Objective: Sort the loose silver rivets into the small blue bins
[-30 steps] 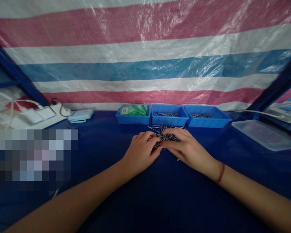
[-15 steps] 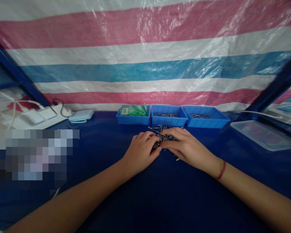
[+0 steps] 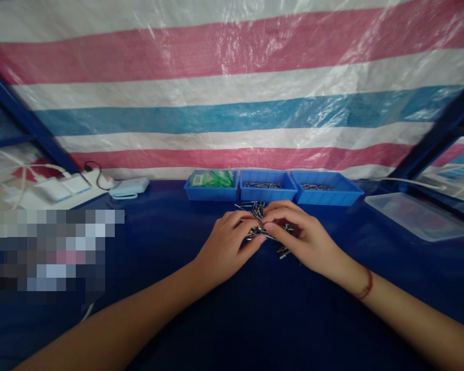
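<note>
Head view | frame centre: left hand (image 3: 225,241) and right hand (image 3: 310,236), both curled at metal pins (image 3: 258,210) | clamped or not: cannot tell | blue bins (image 3: 268,195) just above

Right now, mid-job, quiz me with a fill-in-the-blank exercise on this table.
Along the back of the table stand ____ blue bins.
The leftmost bin holds a ____ packet.
The left hand and right hand are at the metal pins in ____ of the bins.
The bracelet circles the ____ arm.
Missing words: three; green; front; right.
</note>
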The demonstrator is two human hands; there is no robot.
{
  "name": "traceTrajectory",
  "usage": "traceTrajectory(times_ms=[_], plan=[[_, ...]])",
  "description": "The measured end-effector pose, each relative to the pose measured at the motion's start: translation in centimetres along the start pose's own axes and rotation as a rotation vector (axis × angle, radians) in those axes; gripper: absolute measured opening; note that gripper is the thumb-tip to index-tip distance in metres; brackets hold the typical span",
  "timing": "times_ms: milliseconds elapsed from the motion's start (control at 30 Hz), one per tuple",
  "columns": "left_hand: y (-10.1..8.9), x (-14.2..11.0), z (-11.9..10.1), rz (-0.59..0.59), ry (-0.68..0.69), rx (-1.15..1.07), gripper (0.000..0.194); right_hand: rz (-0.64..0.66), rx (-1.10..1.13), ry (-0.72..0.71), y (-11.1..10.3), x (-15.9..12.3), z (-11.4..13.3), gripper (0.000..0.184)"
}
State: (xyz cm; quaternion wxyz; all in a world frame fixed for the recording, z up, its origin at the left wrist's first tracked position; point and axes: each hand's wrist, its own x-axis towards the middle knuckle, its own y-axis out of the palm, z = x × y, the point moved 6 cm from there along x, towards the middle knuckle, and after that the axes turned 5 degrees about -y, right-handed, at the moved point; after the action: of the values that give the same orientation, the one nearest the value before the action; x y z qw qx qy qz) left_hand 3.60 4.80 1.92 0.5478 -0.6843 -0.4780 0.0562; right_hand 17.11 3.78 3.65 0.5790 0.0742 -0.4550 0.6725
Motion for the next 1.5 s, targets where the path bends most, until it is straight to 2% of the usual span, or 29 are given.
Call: traceTrajectory(times_ms=[200, 400, 733, 1000, 1267, 1500], plan=[[-0.5, -0.2, -0.7, -0.013, 0.001, -0.071, 0.015, -0.018, 0.184, 0.119, 0.4, -0.2, 0.5, 0.008], [-0.5, -0.3, -0.6, 0.005, -0.041, -0.111, 0.014, -0.040, 0.212, 0.119, 0.3, -0.4, 0.5, 0.005], [-0.8, -0.2, -0.5, -0.031, -0.063, -0.175, 0.008, -0.059, 0.149, 0.091, 0.1, -0.4, 0.8, 0.006], [-1.6, -0.2, -0.3, -0.121, -0.076, -0.180, 0.005, -0.072, 0.038, 0.048, -0.2, -0.3, 1.0, 0.007], [-2.3, -0.6, -0.8, -0.198, -0.015, -0.140, 0.004, 0.018, -0.027, 0.029, 0.3, -0.3, 0.7, 0.010], [-2.1, -0.5, -0.1, -0.199, -0.119, -0.175, 0.008, 0.076, -0.057, -0.004, 0.5, -0.1, 1.2, 0.014]])
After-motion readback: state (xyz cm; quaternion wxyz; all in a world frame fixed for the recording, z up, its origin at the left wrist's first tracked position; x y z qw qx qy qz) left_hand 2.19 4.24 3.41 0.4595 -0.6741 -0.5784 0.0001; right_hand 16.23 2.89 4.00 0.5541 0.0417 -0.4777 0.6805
